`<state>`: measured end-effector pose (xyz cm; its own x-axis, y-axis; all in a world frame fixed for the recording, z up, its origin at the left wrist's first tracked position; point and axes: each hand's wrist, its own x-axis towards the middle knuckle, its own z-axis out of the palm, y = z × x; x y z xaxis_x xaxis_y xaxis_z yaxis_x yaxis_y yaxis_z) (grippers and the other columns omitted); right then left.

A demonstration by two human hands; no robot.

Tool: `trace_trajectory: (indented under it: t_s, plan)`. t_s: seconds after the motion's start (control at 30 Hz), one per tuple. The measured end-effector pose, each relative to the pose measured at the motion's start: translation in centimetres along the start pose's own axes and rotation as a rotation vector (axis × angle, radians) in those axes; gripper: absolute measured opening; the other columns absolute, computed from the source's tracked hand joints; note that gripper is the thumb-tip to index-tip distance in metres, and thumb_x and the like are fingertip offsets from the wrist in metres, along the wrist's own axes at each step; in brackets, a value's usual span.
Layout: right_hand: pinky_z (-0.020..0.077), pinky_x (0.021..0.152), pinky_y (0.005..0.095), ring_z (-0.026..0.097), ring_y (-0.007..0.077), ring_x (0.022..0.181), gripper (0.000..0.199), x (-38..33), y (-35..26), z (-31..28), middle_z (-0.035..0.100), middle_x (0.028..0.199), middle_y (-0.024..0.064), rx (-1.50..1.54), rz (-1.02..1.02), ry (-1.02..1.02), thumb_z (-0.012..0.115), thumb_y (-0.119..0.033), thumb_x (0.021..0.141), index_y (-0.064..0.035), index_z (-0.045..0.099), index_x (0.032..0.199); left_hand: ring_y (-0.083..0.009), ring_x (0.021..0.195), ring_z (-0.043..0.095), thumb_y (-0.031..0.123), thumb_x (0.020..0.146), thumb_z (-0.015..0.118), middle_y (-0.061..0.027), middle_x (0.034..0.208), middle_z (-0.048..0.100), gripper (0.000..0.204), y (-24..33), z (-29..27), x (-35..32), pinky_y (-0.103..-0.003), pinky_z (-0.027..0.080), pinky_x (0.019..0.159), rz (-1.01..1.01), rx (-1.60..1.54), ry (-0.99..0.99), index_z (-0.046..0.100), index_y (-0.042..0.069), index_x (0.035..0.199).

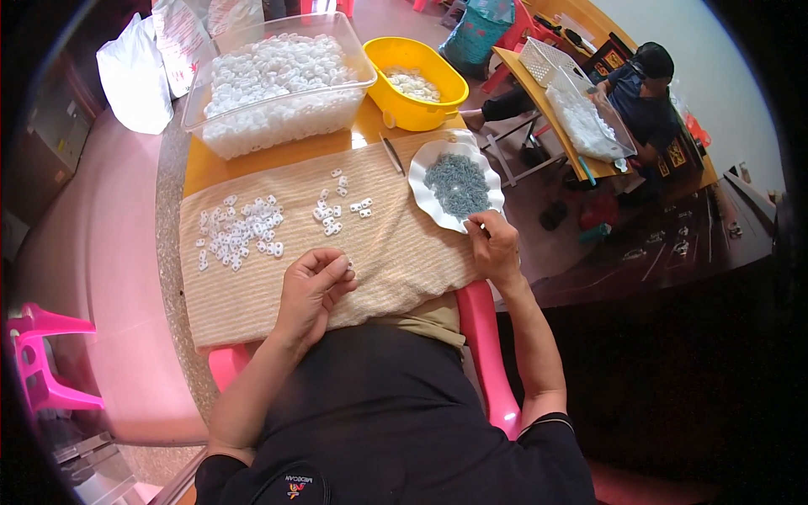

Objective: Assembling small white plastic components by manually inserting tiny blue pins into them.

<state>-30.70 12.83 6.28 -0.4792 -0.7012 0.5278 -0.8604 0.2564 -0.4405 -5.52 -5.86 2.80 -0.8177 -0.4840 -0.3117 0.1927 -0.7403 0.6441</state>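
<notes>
My left hand (313,290) is over the near edge of the cloth-covered table, thumb and fingertips pinched on a small white plastic piece, mostly hidden. My right hand (495,244) is at the near rim of a white scalloped dish (421,187), its thumb and finger pressed together; what they hold, if anything, is too small to make out. Many tiny grey-blue parts (457,185) fill the dish. On the striped beige cloth (404,252) lie a loose pile of white two-holed pieces (240,231) at the left and several more (328,217) in the middle.
A large clear bin (278,126) full of white pieces and a yellow basin (396,114) stand at the back. A slim pen-like tool (391,156) lies before them. At the right, another person (648,109) sits by a table with a clear bin. A pink stool (50,362) is far left.
</notes>
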Motion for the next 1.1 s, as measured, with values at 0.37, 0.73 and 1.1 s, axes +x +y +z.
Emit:
trace_trajectory:
  t_s: [0.37, 0.73, 1.1]
  plan:
    - [0.0506, 0.064, 0.0338, 0.066, 0.0314, 0.073, 0.010, 1.4, 0.3, 0.1, 0.065, 0.084, 0.0170, -0.140, -0.046, -0.002, 0.063, -0.001, 0.082, 0.0001, 0.064, 0.092, -0.0115, 0.077, 0.062, 0.010, 0.090, 0.064, -0.0025, 0.085, 0.062, 0.010, 0.1, 0.0, -0.1, -0.026, 0.056, 0.071, 0.003, 0.000, 0.000, 0.059, 0.006, 0.097]
    - [0.0432, 0.052, 0.0212, 0.053, 0.0063, 0.057, 0.011, 0.5, -4.5, 2.2, 0.065, 0.077, 0.0044, 0.210, 0.147, -0.070, 0.066, -0.002, 0.086, 0.0002, 0.065, 0.096, -0.0156, 0.080, 0.065, 0.004, 0.089, 0.064, -0.0064, 0.087, 0.063, 0.010, -0.3, -0.3, 0.2, -0.028, 0.058, 0.074, 0.015, -0.056, -0.008, 0.060, 0.001, 0.098]
    - [0.0457, 0.048, 0.0199, 0.056, 0.0053, 0.056, 0.015, -0.3, -10.4, 8.0, 0.067, 0.080, 0.0050, 0.870, 0.545, -0.425, 0.064, -0.008, 0.090, 0.0034, 0.064, 0.100, -0.0155, 0.081, 0.066, 0.005, 0.089, 0.064, -0.0089, 0.091, 0.065, 0.013, 0.0, -0.6, 0.2, -0.028, 0.057, 0.077, -0.032, -0.088, -0.068, 0.060, -0.001, 0.101]
